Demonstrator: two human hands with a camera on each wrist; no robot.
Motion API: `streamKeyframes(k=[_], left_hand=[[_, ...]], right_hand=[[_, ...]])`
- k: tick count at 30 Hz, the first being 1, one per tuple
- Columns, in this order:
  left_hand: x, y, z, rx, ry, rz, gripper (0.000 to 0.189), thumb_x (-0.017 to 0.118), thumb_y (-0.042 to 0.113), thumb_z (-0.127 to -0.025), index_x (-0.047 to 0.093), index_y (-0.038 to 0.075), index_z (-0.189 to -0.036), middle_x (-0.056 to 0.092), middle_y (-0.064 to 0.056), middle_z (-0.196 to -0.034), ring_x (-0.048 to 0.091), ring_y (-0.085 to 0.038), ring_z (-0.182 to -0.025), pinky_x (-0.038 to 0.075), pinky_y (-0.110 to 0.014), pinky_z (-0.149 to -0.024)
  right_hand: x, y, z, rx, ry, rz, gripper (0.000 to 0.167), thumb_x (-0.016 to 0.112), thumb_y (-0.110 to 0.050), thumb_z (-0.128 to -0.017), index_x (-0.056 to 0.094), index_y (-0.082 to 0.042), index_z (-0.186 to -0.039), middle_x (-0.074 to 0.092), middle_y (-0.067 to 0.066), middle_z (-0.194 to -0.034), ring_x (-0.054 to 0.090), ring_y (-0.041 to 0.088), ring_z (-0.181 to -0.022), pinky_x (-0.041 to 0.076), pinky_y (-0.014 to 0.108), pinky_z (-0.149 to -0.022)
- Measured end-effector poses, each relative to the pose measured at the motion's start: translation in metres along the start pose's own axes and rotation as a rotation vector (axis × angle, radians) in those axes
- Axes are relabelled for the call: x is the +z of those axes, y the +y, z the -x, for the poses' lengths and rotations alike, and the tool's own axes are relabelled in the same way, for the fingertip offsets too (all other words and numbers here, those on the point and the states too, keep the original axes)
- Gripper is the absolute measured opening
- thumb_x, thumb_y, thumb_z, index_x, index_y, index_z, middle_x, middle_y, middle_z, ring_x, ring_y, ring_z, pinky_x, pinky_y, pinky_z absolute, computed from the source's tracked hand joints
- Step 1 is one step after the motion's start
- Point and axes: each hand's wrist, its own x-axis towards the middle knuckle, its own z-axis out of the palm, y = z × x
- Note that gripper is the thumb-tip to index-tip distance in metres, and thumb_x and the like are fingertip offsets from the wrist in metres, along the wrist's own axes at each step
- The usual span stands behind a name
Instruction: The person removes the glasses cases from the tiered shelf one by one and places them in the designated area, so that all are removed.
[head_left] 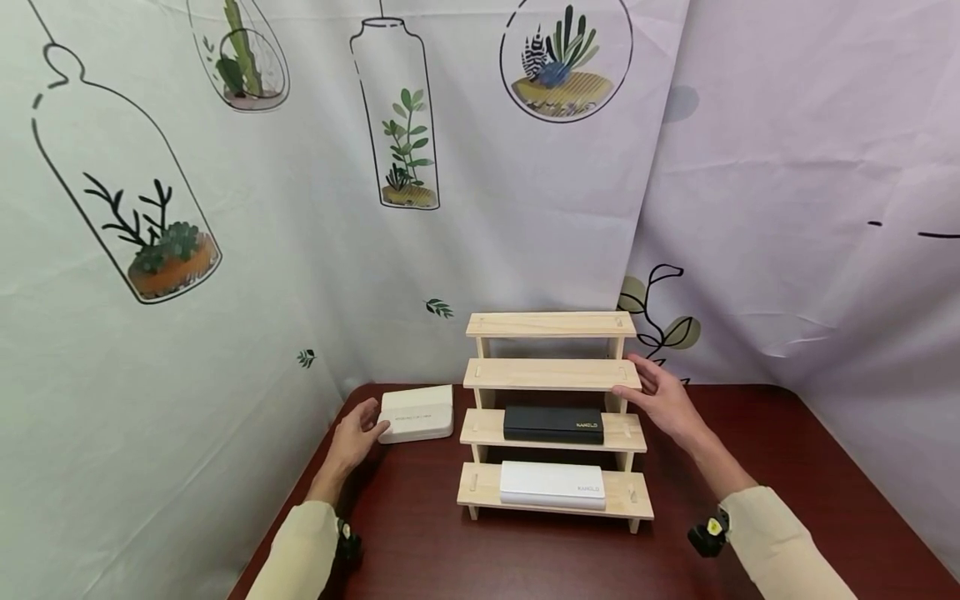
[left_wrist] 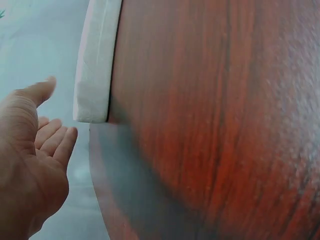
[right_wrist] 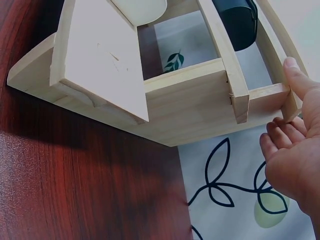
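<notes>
A four-tier wooden stand [head_left: 552, 374] stands at the back of the table. My right hand [head_left: 666, 406] holds the right end of its second board from the top; in the right wrist view the thumb [right_wrist: 296, 75] lies on one side of that board and the fingers on the other. My left hand [head_left: 352, 435] is at the left side of a cream-white case [head_left: 415, 423] on the table. In the left wrist view its loosely bent fingers [left_wrist: 63, 145] and thumb stand apart from the case's end.
A black case [head_left: 552, 425] lies on the third tier down, a white case [head_left: 552, 485] on the lowest. Behind the dark red table [head_left: 420, 554] hangs a white cloth [head_left: 300, 208] printed with plants in jars. Both wrists wear small black devices.
</notes>
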Motion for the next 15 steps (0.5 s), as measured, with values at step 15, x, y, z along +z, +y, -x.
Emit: streamKeyframes(k=[15], left_hand=[[-0.005,0.035,0.004,0.134,0.168,0.127,0.078,0.069,0.035,-0.106,0.032,0.001,-0.166,0.035,-0.025,-0.168,0.04,-0.044,-0.151,0.036,-0.054,-0.122]], right_hand=[[0.0,-0.002,0.002,0.007,0.003,0.026,0.088,0.077,-0.029,-0.101,0.027,0.002,-0.166,0.036,0.029,-0.165,0.037,0.046,-0.152,0.039,0.056,-0.116]])
